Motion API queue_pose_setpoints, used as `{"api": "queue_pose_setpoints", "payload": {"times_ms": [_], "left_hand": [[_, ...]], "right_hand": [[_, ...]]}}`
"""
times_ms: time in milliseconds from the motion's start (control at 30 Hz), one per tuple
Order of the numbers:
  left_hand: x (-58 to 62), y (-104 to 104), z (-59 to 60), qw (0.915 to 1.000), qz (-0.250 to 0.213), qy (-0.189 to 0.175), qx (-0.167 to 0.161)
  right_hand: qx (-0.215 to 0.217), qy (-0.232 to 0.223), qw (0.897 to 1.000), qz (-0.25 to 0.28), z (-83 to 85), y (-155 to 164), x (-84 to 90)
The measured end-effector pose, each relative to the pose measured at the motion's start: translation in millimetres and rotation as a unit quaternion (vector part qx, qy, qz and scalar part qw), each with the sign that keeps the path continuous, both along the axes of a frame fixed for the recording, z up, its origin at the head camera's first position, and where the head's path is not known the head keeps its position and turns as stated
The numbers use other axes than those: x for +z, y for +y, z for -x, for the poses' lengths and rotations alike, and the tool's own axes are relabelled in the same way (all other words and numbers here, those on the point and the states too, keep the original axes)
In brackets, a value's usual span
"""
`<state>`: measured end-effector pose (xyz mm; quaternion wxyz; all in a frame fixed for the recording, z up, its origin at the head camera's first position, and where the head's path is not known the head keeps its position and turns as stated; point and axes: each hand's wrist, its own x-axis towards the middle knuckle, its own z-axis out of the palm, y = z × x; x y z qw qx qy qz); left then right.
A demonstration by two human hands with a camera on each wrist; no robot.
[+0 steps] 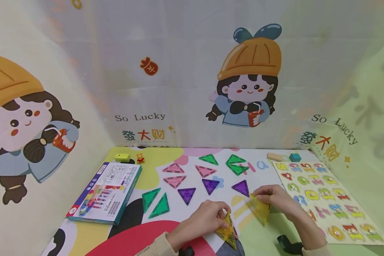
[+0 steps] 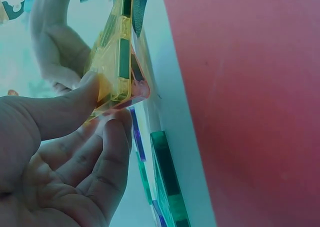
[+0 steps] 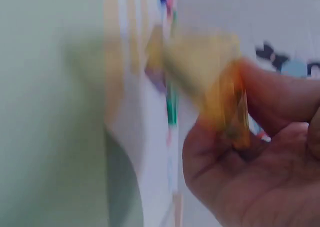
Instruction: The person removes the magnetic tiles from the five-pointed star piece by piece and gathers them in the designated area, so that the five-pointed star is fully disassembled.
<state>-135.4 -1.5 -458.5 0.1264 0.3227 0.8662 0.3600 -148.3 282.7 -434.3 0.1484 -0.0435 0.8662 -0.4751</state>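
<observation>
Plastic, stiff and light: yellow tile (image 1: 260,209) is pinched in my right hand (image 1: 275,201), another yellow tile (image 1: 226,229) in my left hand (image 1: 204,218), both at 6 o'clock on the mat (image 1: 268,241). Smooth faces look slippery, so I judge edges near corners the best hold.

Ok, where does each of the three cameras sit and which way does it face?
Head: worn on the head, looks forward and down at the play mat; both forearms show.
Left wrist: looks along the left hand, which pinches a yellow triangle tile.
Right wrist: blurred, looks at the right hand gripping another yellow tile.
Shared: head and left wrist both show the left hand's tile.
</observation>
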Motion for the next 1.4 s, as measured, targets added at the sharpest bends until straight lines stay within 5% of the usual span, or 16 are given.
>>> {"api": "queue_pose_setpoints", "payload": {"times_ms": [167,333,500,633,800,1000,1400], "left_hand": [[0.8,6,-0.2,0.9999,0.000,-0.010,0.001],[1.0,10,0.7,0.9999,-0.002,-0.014,-0.001],[0.0,10,4.6,0.9986,-0.025,-0.045,0.013],[-2.2,11,8.1,0.9975,-0.037,-0.055,0.025],[-5.5,12,11.4,0.9974,-0.040,-0.044,0.042],[-5.9,14,12.7,0.9971,-0.046,-0.030,0.053],[-8.1,16,11.0,0.9974,-0.046,-0.004,0.056]], "right_hand": [[-0.072,0.028,0.993,-0.087,19.9,22,0.9],[-0.086,0.065,0.981,-0.163,33.8,30,-8.9],[-0.093,0.117,0.967,-0.205,27.8,28,-12.2],[-0.073,0.141,0.970,-0.183,15.8,18,-6.1],[0.046,0.091,0.992,-0.077,-4.6,-8,2.1],[0.162,0.032,0.986,0.006,-20.5,-44,-6.7],[0.150,0.073,0.986,-0.023,-23.8,-65,-20.5]]}}
